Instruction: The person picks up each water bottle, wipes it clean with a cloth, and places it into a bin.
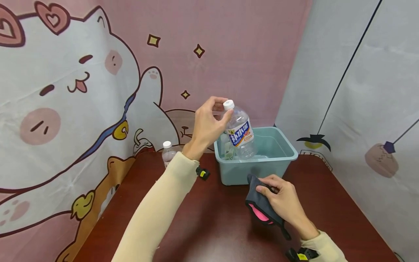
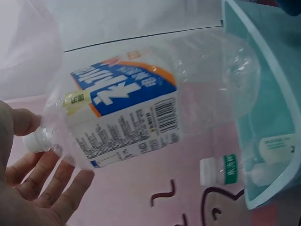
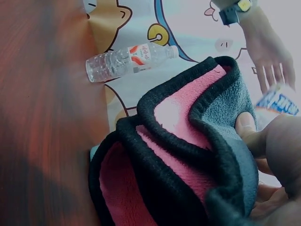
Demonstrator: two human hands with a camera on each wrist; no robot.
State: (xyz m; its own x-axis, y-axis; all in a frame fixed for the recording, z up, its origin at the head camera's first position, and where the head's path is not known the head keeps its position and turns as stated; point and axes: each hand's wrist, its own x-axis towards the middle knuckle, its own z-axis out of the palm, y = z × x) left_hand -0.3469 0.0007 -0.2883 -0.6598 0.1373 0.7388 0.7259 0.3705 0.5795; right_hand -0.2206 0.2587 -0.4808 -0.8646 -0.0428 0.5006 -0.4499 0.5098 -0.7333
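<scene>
My left hand (image 1: 211, 122) grips a large clear plastic bottle (image 1: 240, 133) by its neck, just under the white cap. The bottle has a blue, white and orange label and hangs slightly tilted over the teal bin (image 1: 255, 170), its base at or below the rim. In the left wrist view, a smaller bottle with a white cap and green band (image 2: 228, 169) leans inside the bin. My right hand (image 1: 284, 198) pinches a folded cloth (image 1: 260, 200), dark grey outside, pink inside, with black edging. It is held above the table in front of the bin.
A small clear bottle (image 3: 127, 61) with a white cap and red-and-white label stands at the table's back left, left of the bin. The dark red wooden table (image 1: 209, 225) ends against a cartoon-printed cloth backdrop (image 1: 242, 47).
</scene>
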